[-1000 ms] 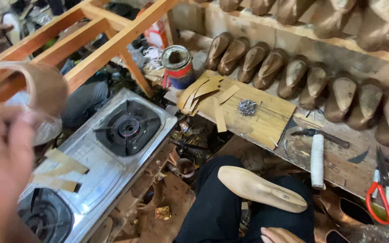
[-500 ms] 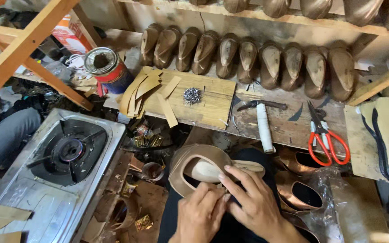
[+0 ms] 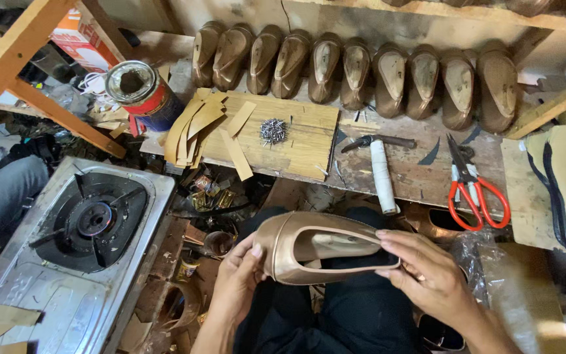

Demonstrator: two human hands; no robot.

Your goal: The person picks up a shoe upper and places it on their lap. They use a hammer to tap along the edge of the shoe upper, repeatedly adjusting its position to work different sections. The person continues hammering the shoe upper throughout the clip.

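Bronze leather shoe upper [image 3: 325, 252], light and floppy, best held at its rim: left hand [image 3: 236, 283] pinches the toe, right hand [image 3: 427, 275] grips the heel.

Shoemaker's workshop — shoe lasts [image 3: 355, 69], hammer [image 3: 380, 164], nails [image 3: 273, 131].

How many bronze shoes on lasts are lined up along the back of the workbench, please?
9 bronze shoes on lasts, side by side in one row from left to right; others on the shelf above are cropped.

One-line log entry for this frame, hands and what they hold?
left hand: grips toe end of bronze shoe upper | right hand: holds its heel end | position: over lap | nearby: gas stove, red-handled scissors
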